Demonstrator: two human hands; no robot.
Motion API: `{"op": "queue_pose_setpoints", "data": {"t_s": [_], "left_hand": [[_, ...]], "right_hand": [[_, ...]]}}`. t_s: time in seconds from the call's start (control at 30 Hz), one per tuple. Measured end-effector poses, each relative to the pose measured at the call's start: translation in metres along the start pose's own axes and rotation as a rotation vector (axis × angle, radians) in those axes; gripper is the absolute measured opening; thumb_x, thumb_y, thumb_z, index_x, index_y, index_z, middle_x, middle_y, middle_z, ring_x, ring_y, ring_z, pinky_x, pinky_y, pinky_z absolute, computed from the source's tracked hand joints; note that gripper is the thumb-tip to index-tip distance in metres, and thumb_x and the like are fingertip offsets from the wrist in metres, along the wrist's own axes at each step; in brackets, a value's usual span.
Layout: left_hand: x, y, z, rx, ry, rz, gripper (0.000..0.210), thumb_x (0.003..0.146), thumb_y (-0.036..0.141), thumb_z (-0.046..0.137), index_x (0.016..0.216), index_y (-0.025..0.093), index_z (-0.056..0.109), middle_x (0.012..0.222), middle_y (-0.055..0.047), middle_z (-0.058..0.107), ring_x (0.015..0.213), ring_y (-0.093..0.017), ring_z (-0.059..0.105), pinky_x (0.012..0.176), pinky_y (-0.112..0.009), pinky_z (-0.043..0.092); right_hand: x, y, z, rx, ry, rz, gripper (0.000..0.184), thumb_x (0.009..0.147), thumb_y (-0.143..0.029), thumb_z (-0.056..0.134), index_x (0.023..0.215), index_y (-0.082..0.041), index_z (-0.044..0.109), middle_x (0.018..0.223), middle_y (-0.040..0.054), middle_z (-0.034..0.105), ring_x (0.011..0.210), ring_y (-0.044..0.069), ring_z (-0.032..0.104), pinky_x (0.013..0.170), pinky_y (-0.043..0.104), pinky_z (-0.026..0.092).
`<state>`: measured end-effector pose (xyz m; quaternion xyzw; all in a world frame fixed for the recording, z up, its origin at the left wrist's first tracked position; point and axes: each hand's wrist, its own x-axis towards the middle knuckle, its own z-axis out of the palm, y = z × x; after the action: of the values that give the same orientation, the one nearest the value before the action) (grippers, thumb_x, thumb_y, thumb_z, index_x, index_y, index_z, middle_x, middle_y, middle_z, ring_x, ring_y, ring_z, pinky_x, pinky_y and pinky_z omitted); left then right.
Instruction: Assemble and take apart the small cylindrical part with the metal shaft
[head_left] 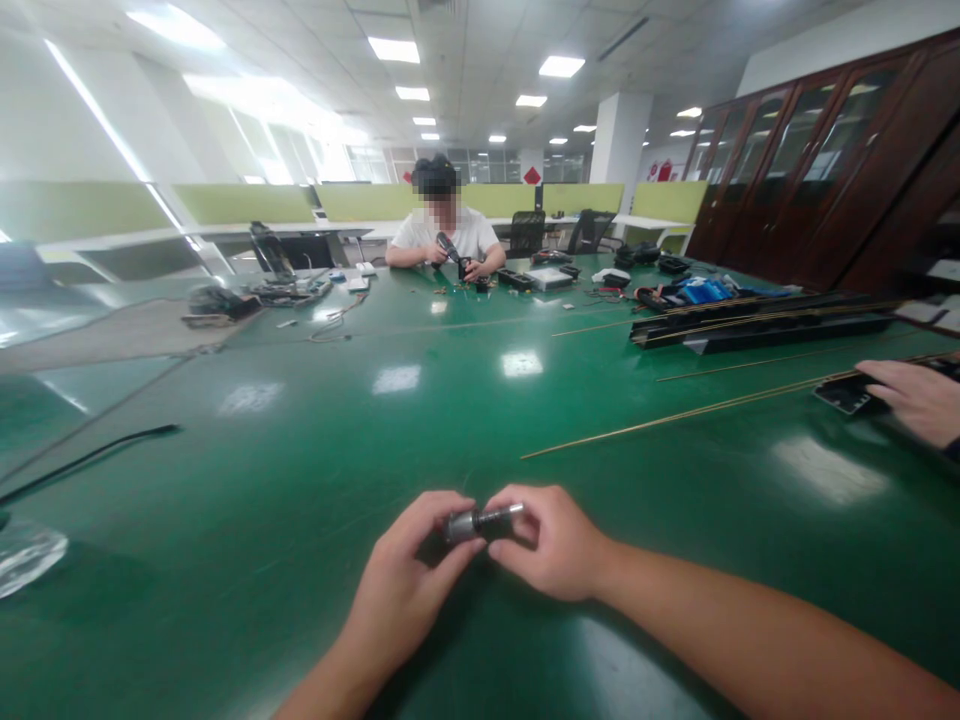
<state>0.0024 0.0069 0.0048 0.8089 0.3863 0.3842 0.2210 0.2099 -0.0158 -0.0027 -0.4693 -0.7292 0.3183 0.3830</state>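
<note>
Low over the green table, between my two hands, is a small metal part (pixel 484 521) with a thick dark grey cylinder on the left and a thinner, ridged shaft ending in a bright tip on the right. The thumb and fingers of my left hand (pixel 412 560) are closed around the thick cylinder. My right hand (pixel 559 540) is curled at the shaft end, its fingers closed about the bright tip. The part lies nearly level, and its left end is partly hidden by my left fingers. Its exact kind I cannot make out.
Thin brass-coloured rods (pixel 637 425) stretch across the green table (pixel 315 480) to the right. Another person's hand (pixel 919 395) rests on a black channel there. Black rails (pixel 757 322) lie behind. Opposite, a person (pixel 448 235) handles a tool. A clear plastic object (pixel 30 555) sits left.
</note>
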Motion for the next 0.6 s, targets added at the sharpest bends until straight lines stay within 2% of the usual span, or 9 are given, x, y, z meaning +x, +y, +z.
{"op": "queue_pose_setpoints", "data": {"t_s": [0.2, 0.43, 0.6], "left_hand": [[0.0004, 0.0020, -0.0023, -0.022, -0.039, 0.055, 0.017, 0.087, 0.024, 0.067, 0.105, 0.026, 0.067, 0.102, -0.002, 0.068, 0.096, -0.017, 0.065, 0.086, -0.026, 0.052], [0.0015, 0.0021, -0.0009, -0.023, -0.061, 0.077, 0.019, 0.086, 0.025, 0.067, 0.105, 0.024, 0.070, 0.100, -0.006, 0.069, 0.095, -0.020, 0.065, 0.084, -0.029, 0.054], [-0.0002, 0.0013, -0.0018, -0.020, -0.067, 0.078, 0.021, 0.085, 0.025, 0.071, 0.106, 0.027, 0.070, 0.100, -0.003, 0.069, 0.093, -0.017, 0.065, 0.082, -0.026, 0.053]], "right_hand": [[-0.0008, 0.0044, 0.0015, 0.005, 0.009, -0.026, 0.015, 0.079, -0.029, 0.069, 0.089, -0.018, 0.068, 0.058, -0.0059, 0.048, 0.050, 0.009, 0.040, 0.049, 0.022, 0.030], [0.0029, 0.0034, 0.0008, 0.020, 0.025, -0.051, 0.011, 0.083, -0.027, 0.067, 0.080, -0.017, 0.071, 0.065, -0.0020, 0.061, 0.058, 0.011, 0.051, 0.055, 0.022, 0.036], [0.0041, 0.0049, 0.0006, 0.004, 0.034, -0.044, 0.011, 0.083, -0.026, 0.067, 0.079, -0.018, 0.073, 0.068, -0.0007, 0.064, 0.061, 0.013, 0.054, 0.058, 0.023, 0.038]]}}
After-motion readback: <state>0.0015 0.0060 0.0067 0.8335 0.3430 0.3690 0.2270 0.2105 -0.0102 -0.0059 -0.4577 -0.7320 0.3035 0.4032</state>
